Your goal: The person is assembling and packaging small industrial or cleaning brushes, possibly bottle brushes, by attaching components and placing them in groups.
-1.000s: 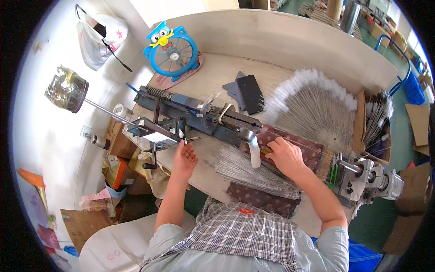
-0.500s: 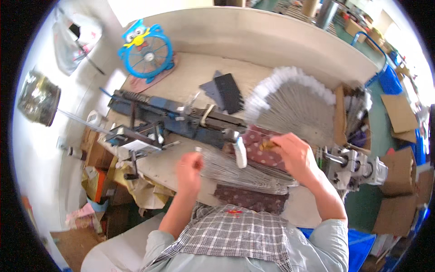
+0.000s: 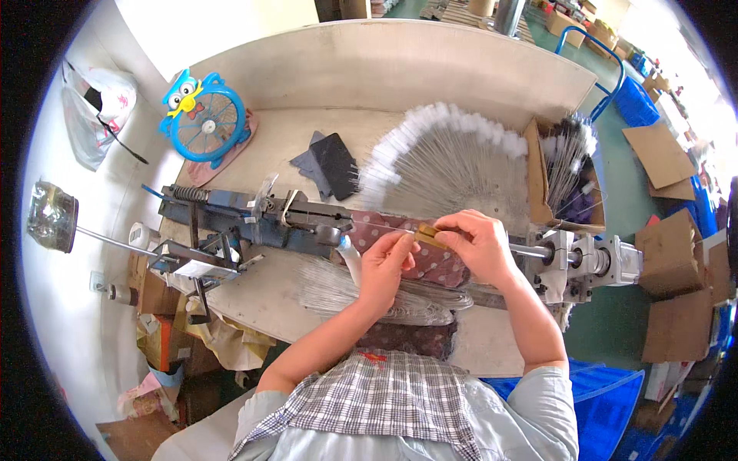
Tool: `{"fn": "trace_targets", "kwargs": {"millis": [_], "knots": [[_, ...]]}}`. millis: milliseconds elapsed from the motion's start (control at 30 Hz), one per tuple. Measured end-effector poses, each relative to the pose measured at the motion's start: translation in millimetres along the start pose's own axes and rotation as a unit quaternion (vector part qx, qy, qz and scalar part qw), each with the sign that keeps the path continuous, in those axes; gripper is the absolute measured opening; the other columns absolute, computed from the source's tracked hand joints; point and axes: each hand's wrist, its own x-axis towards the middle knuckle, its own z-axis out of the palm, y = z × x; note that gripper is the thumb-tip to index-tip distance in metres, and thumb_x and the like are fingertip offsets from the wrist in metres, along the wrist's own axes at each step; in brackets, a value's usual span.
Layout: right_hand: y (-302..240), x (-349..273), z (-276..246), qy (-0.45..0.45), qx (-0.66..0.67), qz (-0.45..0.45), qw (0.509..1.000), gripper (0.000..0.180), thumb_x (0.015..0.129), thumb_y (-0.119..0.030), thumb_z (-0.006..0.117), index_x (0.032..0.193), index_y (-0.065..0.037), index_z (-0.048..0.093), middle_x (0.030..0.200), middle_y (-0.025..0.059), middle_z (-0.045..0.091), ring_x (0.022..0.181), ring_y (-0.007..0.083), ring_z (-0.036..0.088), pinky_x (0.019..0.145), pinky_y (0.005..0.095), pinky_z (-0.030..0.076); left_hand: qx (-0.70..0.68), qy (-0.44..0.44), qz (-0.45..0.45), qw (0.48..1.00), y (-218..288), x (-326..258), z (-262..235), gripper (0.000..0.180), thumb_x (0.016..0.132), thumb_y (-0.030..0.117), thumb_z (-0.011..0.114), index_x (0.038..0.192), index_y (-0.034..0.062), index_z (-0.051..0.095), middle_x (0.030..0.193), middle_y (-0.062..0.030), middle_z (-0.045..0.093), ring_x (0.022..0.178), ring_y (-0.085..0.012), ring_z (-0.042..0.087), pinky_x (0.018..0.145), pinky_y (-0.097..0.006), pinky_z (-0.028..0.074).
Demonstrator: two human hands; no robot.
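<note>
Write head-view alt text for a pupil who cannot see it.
The right hand holds a small yellowish block, the left hand close beside it, over a dotted cloth. A bundle of thin wires lies nearer the person; a blue fan stands back left.

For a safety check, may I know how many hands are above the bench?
2: the left hand, by the left end of the yellowish block, and the right hand, holding that block. No other hand is visible.

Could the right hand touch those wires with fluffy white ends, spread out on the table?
Probably yes: the wires lie just beyond the right hand, and nothing seems to block the way. But its fingers hold a yellow block, so grabbing might mean letting go.
</note>
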Motion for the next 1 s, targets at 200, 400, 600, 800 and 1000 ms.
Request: {"fn": "trace_targets", "kwargs": {"millis": [200,400,600,800,1000], "knots": [[5,-4,-4,-0.012,-0.094,-0.142,0.985,0.014,0.073,-0.013,0.07,0.085,-0.007,0.067,0.075,0.0055,0.062,0.074,0.0243,0.059,0.068,0.0344,0.048,-0.005,0.03,-0.007,1.0,10,3,8,0.017,0.092,0.017,0.058,0.101,0.0027,0.061,0.079,-0.0015,0.06,0.06,-0.0058,0.05,0.054,-0.021,0.04],[-13,33,36,0.126,-0.207,-0.215,0.946,0.01,0.075,-0.016,0.067,0.081,-0.009,0.065,0.075,0.0017,0.061,0.077,0.0217,0.057,0.069,0.034,0.046,-0.077,0.118,-0.053,0.989,37,-7,-11,0.014,0.093,0.02,0.057,0.096,0.0061,0.06,0.075,0.0008,0.059,0.056,-0.0058,0.049,0.051,-0.019,0.039],[-12,42,66,0.031,-0.172,-0.163,0.971,0.012,0.078,-0.019,0.063,0.081,-0.008,0.065,0.077,0.0058,0.062,0.08,0.026,0.058,0.071,0.0383,0.047,-0.083,0.108,-0.068,0.988,35,-4,-14,0.017,0.093,0.025,0.058,0.092,0.0074,0.059,0.063,0.0001,0.056,0.055,-0.0069,0.051,0.052,-0.021,0.04],[-15,46,62,-0.051,-0.053,-0.024,0.997,0.023,0.082,-0.027,0.059,0.087,-0.007,0.069,0.082,0.01,0.065,0.082,0.0282,0.061,0.072,0.0373,0.049,-0.026,0.051,-0.085,0.995,42,-5,-15,0.033,0.097,0.037,0.047,0.094,0.005,0.055,0.076,-0.004,0.061,0.065,-0.0114,0.057,0.06,-0.025,0.045],[-29,34,72,0.042,-0.148,-0.127,0.98,0.022,0.074,-0.021,0.069,0.09,-0.006,0.068,0.086,0.006,0.064,0.085,0.0268,0.059,0.074,0.0379,0.047,-0.187,0.064,-0.084,0.977,36,-1,-18,0.037,0.097,0.042,0.039,0.106,0.0084,0.05,0.1,-0.0042,0.06,0.096,-0.0157,0.056,0.085,-0.031,0.042]]}}
